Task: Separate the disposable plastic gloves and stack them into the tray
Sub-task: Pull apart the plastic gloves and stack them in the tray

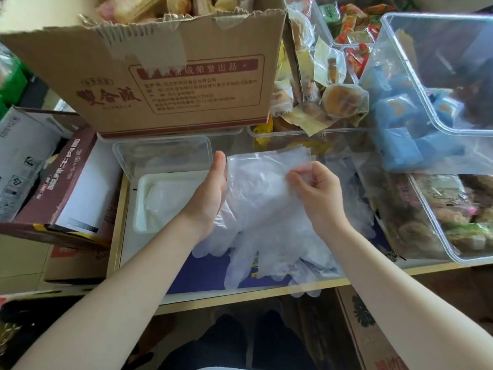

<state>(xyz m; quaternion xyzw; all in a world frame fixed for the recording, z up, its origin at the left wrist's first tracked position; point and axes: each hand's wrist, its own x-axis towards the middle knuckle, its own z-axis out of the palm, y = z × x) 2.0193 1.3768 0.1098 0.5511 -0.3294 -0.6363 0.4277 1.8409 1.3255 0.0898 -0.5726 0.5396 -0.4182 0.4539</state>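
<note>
A bundle of thin clear plastic gloves [262, 206] hangs over the table's middle, glove fingers drooping toward the front edge. My left hand [210, 193] holds the bundle's left side, thumb up along its edge and fingers hidden behind the plastic. My right hand [317, 190] pinches the top sheet near the cuff edge with curled fingers. A white tray [142, 206] lies to the left of the hands, with a few flattened gloves [166, 198] inside it.
A clear plastic lid or container [162, 150] sits behind the white tray. A large cardboard box [160, 73] stands at the back. Clear bins of wrapped snacks [437, 108] crowd the right side. More boxes [53, 177] sit at the left.
</note>
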